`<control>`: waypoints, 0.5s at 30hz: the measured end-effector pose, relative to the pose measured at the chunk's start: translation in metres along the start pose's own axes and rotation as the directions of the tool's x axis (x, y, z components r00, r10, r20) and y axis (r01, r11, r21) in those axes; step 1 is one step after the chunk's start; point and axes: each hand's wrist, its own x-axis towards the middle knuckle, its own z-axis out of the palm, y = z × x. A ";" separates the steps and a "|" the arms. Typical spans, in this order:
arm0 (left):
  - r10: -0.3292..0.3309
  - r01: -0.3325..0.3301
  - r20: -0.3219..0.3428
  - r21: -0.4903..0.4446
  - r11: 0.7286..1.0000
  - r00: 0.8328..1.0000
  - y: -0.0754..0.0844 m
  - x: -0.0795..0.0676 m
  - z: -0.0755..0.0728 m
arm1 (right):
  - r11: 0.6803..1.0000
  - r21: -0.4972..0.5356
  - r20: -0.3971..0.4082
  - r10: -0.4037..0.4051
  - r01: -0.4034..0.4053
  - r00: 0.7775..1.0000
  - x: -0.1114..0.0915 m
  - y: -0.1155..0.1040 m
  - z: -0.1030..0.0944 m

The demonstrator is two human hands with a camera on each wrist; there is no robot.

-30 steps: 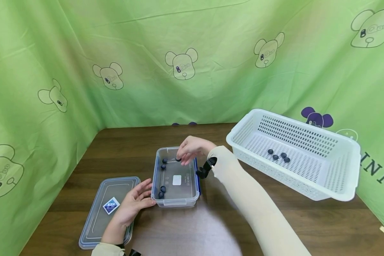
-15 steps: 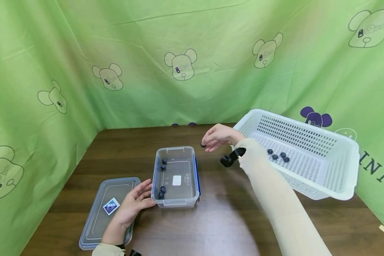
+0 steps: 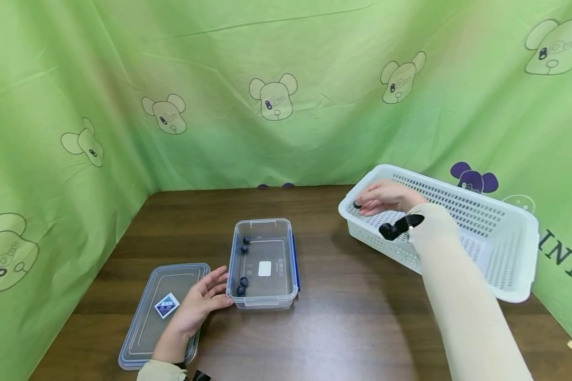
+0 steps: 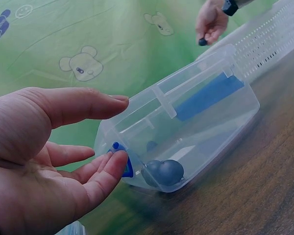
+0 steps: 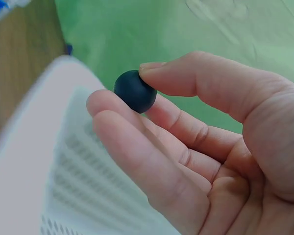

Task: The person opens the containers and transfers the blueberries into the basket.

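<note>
My right hand [image 3: 383,197] pinches a small dark blue ball [image 5: 135,91] between thumb and fingertips, over the left end of the white perforated basket [image 3: 512,254]. On the table, my left hand [image 3: 203,296] has its fingers spread loosely at the near left corner of a clear plastic container [image 3: 263,302], fingertips at its wall. Several more dark balls lie along the container's left side, including a pair [image 3: 242,286] near the front. In the left wrist view that pair [image 4: 162,172] shows through the clear wall. My right hand and sleeve hide the basket's middle.
The clear lid [image 3: 140,338] with a blue diamond label lies flat to the left, partly under my left forearm. A blue latch flap [image 3: 296,263] hangs on the container's right side. Behind the brown wooden table [image 3: 324,312] hangs a green printed cloth [image 3: 324,132].
My right hand has carried the dark ball rightward from inside the container, across the table, to over the basket. My left hand and the container have stayed put.
</note>
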 end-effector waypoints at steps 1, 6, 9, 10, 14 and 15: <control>-0.003 0.003 0.003 -0.002 1.000 1.000 0.000 0.000 0.000 | 1.000 0.011 -0.012 0.010 -0.009 1.000 -0.004 0.002 -0.007; -0.006 0.006 0.009 -0.002 1.000 1.000 0.000 0.002 -0.002 | 0.996 0.071 -0.065 0.055 -0.050 0.996 -0.020 0.014 -0.035; -0.007 0.007 0.009 0.001 1.000 1.000 0.000 0.002 -0.002 | 0.992 0.109 -0.082 0.077 -0.068 0.994 -0.027 0.022 -0.049; -0.006 0.006 0.011 0.000 1.000 1.000 0.000 0.002 -0.003 | 0.990 0.122 -0.088 0.087 -0.075 0.992 -0.029 0.025 -0.053; -0.007 0.007 0.020 -0.007 1.000 1.000 0.000 0.002 -0.003 | 0.980 0.169 -0.104 0.126 -0.107 0.987 -0.035 0.037 -0.068; -0.006 0.006 0.023 -0.009 1.000 1.000 -0.001 0.002 -0.004 | 0.976 0.184 -0.109 0.139 -0.117 0.984 -0.037 0.040 -0.071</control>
